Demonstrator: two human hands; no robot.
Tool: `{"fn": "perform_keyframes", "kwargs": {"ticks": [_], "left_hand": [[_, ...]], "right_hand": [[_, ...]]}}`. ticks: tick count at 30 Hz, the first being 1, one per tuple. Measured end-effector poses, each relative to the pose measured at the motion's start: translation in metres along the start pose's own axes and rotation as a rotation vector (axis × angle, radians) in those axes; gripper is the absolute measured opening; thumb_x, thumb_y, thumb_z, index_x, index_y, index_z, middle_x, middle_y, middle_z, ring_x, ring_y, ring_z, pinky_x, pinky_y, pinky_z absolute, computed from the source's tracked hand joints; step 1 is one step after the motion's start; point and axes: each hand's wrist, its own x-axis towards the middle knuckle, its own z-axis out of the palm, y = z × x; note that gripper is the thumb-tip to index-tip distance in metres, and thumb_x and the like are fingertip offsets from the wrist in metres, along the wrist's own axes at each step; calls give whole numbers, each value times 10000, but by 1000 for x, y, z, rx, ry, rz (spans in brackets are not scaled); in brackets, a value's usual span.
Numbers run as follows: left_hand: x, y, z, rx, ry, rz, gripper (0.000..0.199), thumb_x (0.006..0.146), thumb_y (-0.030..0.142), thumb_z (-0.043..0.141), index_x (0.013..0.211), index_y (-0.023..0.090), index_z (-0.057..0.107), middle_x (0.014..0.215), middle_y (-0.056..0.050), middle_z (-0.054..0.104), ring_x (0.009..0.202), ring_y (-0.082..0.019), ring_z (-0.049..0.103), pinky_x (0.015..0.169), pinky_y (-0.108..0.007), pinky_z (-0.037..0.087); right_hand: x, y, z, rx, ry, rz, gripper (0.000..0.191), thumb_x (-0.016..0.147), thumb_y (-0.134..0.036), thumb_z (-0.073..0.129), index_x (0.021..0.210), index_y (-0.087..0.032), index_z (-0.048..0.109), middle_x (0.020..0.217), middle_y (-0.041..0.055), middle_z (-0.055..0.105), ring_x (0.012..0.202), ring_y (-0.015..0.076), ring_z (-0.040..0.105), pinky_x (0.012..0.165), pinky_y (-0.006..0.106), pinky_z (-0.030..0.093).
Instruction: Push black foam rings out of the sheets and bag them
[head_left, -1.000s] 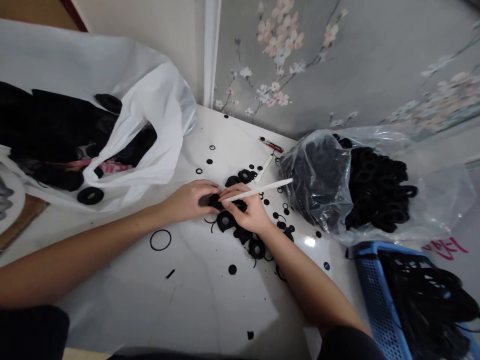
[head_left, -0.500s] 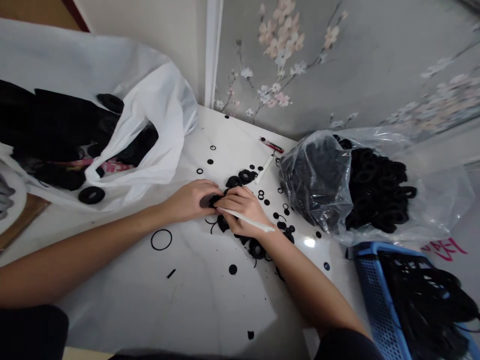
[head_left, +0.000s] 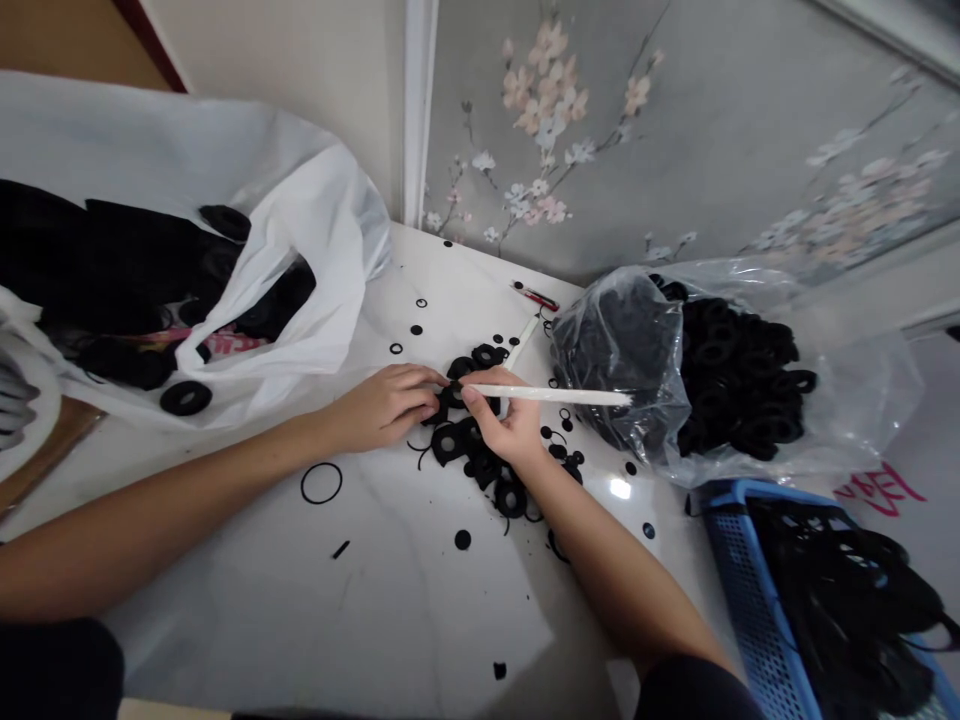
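My right hand (head_left: pixel 506 425) is shut on a slim white plastic stick (head_left: pixel 555 395), whose far end points right toward the clear bag. My left hand (head_left: pixel 386 405) pinches a black rubber washer (head_left: pixel 450 397) at its fingertips, close to my right hand. Below my hands lies a heap of black rubber washers (head_left: pixel 472 450), partly hidden by my right hand. Small black discs and thin rings are scattered around it. A thin black O-ring (head_left: pixel 322 483) lies near my left forearm.
A white plastic bag (head_left: pixel 322 240) of black rubber pieces sits at the left, and a clear bag (head_left: pixel 622 370) of black rings at the right. A blue perforated basket (head_left: pixel 731 570) stands at lower right. Another white stick (head_left: pixel 523 341) and a red-marked item (head_left: pixel 536 296) lie by the wall.
My right hand has turned, swinging the white stick from pointing down-right to pointing right, over the washers. The view has shifted slightly.
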Motion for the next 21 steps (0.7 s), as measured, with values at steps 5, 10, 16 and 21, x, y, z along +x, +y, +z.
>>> {"fn": "perform_keyframes", "kwargs": {"ticks": [5,10,16,21], "left_hand": [[1,5,-5,3,-37,-22,258,953,266,437,871,176,664,1045,-98,677,985,-208,630,882,-355,506],[5,11,-11,-22,-31,-216,260,931,271,426,901,182,669,951,-47,711,853,-169,650,772,-295,494],[13,19,-27,41,-124,-582,200,831,296,533,793,178,691,759,-18,690,648,-147,598,627,-265,416],[14,12,-30,-51,-117,-710,82,705,258,629,732,180,633,668,22,676,620,-143,608,590,-239,413]], "right_hand": [[-3,1,3,-9,22,65,106,882,-268,597,887,-221,692,767,39,739,672,179,691,670,332,567],[-4,6,4,24,-10,181,243,959,-301,484,1092,-234,676,763,16,744,710,160,708,714,309,579],[0,8,9,-222,-271,63,267,834,-307,675,1075,-191,673,984,76,740,956,237,660,863,374,545],[-2,7,15,-324,-382,-48,284,867,-343,657,1101,-183,644,1049,89,716,977,252,631,900,412,515]]}}
